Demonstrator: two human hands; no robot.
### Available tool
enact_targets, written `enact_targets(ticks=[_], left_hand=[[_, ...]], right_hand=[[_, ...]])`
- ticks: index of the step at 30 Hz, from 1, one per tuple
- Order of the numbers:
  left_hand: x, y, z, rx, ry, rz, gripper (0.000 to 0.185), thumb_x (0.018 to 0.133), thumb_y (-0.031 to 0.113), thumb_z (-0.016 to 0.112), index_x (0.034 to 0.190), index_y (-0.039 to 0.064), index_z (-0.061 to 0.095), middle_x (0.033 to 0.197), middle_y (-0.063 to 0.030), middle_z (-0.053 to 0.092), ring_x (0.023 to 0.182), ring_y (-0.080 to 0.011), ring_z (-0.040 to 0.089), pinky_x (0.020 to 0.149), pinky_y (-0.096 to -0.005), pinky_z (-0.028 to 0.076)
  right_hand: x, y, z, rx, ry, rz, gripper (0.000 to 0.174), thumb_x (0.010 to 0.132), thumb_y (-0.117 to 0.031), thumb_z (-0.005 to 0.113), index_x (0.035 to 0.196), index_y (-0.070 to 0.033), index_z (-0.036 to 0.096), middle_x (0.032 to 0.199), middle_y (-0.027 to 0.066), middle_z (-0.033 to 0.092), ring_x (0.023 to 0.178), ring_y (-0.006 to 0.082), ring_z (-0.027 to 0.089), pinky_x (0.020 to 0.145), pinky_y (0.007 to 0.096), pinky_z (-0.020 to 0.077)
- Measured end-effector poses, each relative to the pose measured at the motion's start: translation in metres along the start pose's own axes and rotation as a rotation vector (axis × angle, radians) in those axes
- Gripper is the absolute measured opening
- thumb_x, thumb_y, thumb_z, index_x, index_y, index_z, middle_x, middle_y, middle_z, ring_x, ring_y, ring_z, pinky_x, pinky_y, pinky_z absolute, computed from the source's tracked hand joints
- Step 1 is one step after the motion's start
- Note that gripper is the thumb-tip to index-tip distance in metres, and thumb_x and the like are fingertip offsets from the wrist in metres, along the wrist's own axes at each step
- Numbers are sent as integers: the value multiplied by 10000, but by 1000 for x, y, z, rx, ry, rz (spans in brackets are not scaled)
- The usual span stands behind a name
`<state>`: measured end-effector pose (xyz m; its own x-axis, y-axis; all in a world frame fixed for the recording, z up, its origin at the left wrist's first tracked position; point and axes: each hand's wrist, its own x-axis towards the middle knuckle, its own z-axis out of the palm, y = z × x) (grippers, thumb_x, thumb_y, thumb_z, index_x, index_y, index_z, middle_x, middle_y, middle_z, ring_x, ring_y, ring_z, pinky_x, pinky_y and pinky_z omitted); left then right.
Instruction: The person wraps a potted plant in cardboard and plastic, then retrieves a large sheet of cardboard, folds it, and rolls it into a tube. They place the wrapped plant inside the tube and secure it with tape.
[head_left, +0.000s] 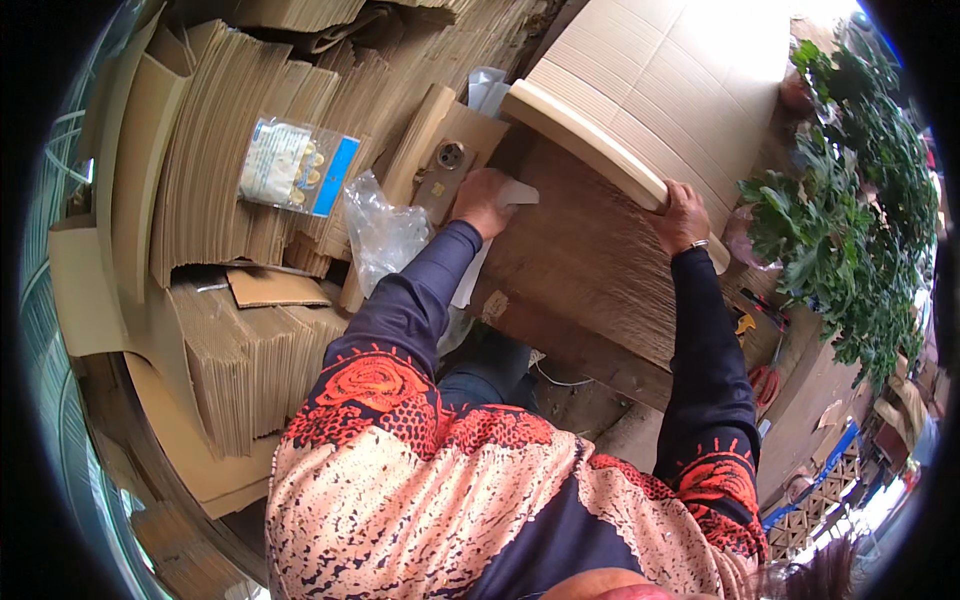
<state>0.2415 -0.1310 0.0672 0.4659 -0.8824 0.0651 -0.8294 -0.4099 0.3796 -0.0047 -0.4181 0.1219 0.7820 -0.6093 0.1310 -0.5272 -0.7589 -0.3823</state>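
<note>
My left hand (484, 202) is closed on a whitish strip (519, 193), paper or plastic, above the left side of the brown wooden tabletop (577, 240). A longer pale piece hangs below that wrist; whether it is the same strip, I cannot tell. My right hand (682, 217), with a bracelet at the wrist, grips the near edge of a corrugated cardboard sheet (645, 75). The sheet's thick, folded-looking edge (585, 142) runs slantwise across the table. Left of my left hand sits a wooden block with a round metal fitting (450, 155), beside crumpled clear plastic (382, 225).
Stacked cardboard (217, 150) rises on the left, with a clear packet (296, 165) bearing writing against it. Another cardboard stack (255, 360) stands lower. On the right are leafy plants (840, 202), red-handled scissors (765, 385) and a yellow-handled tool (744, 324).
</note>
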Motion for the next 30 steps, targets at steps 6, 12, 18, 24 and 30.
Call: enact_targets(ticks=[6,12,18,24,30], left_hand=[[-16,7,3,-10,-7,16,416,792,246,735,1186,138,660,1296,-110,574,1206,-339,525,1042,-467,427],[-12,18,-3,195,19,-60,551,732,147,704,1260,94,560,1308,-143,546,1202,-361,518,1021,-476,442],[-14,2,7,145,91,-106,467,753,156,694,1197,85,566,1297,-127,557,1219,-347,512,1003,-467,464],[-20,-12,-3,-46,78,-286,428,813,123,679,1218,58,559,1275,-160,574,1198,-393,548,972,-485,510],[-14,-27,-37,-106,-25,-446,414,861,101,604,1268,173,623,1225,-137,654,1086,-391,645,911,-489,537]], right_hand=[[11,-12,14,-128,-215,133,603,673,-308,887,1201,-153,642,1171,65,667,1112,315,618,927,435,529],[11,-12,13,-175,-216,134,606,661,-339,889,1188,-159,650,1154,76,669,1075,318,625,909,436,530],[-21,-13,19,-105,-150,29,523,642,-335,892,1082,-137,689,1091,102,685,950,345,656,794,456,557],[-58,-19,7,-112,-226,-11,611,587,-281,914,1131,-150,667,1126,63,681,1011,319,635,837,433,551],[-80,-11,2,-84,-184,-72,614,564,-260,926,1098,-135,648,1125,57,670,1036,318,614,884,426,526]])
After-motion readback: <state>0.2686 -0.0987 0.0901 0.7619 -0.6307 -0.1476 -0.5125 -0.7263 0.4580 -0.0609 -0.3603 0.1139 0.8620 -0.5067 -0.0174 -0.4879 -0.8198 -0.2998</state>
